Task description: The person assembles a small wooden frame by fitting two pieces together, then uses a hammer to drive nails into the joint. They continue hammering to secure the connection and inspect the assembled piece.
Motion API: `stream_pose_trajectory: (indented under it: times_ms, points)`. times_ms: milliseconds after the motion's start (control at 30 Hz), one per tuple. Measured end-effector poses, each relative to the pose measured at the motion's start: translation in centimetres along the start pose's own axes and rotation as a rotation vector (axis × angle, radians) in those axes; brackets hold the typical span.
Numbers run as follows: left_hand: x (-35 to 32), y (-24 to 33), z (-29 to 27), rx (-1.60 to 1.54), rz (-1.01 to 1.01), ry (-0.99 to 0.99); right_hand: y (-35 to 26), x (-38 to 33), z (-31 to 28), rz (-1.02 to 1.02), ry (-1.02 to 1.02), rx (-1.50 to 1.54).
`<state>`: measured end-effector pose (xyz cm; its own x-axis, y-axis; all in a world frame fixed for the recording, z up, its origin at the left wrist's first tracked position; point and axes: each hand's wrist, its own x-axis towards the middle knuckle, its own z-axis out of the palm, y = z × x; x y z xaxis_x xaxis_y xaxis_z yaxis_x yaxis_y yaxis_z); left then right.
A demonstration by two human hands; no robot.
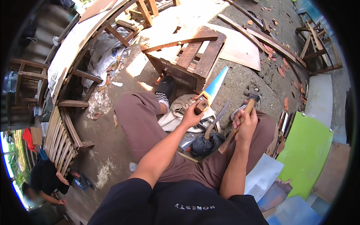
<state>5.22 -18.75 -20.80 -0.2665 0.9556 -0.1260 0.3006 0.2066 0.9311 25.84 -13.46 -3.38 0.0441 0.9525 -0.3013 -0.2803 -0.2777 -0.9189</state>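
My left hand (192, 115) is closed around the orange and brown handle of a handsaw (215, 88). The saw's blue and white blade points up and away from me, towards a low wooden frame. In my right hand (245, 125) is a hammer (238, 129), gripped by its wooden handle with the dark metal head (252, 96) uppermost. Between my legs, a long knife (221, 113) with a curved wooden handle rests by a black plastic bag (207, 144). A cream cloth bag (176, 114) lies under and beside the saw handle.
Ahead stands the brown slatted wooden frame (187, 56). Timber strips (275, 43) and a thin plywood sheet (240, 52) lie beyond it. A green panel (305, 150) is at my right. Bamboo slats (60, 140) and another person (47, 178) are at the left.
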Motion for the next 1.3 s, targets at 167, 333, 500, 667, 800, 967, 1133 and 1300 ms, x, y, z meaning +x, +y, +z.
stream_pose_trajectory:
  times_ms: [167, 333, 500, 667, 800, 967, 1133, 1300]
  points:
    - [-0.1, -3.1, 2.1, -0.09, 0.112, 0.011, 4.9, -5.4, -0.2, 0.153, -0.025, -0.122]
    - [1.5, -2.2, 1.8, -0.055, 0.257, 0.047, 6.6, -6.8, -0.2, 0.144, -0.119, -0.217]
    - [1.6, -2.9, 2.2, -0.069, 0.058, -0.038, 7.0, -7.0, 0.3, 0.038, -0.122, -0.325]
    - [2.4, -4.4, 3.9, -0.027, 0.177, 0.024, 7.3, -7.1, 0.3, 0.078, -0.092, -0.618]
    - [2.1, -4.9, 4.5, -0.074, 0.175, -0.007, 6.9, -5.8, 0.9, -0.118, -0.195, -0.788]
    - [1.9, -4.2, 4.5, -0.056, 0.241, 0.054, 5.3, -5.2, 1.7, -0.114, -0.174, -0.932]
    - [1.8, -3.7, 4.3, -0.068, 0.184, 0.015, 3.1, -4.4, 2.3, -0.108, -0.3, -1.092]
    - [1.4, -4.0, 4.3, -0.079, 0.191, 0.037, 3.4, -4.4, 2.7, -0.363, -0.264, -0.896]
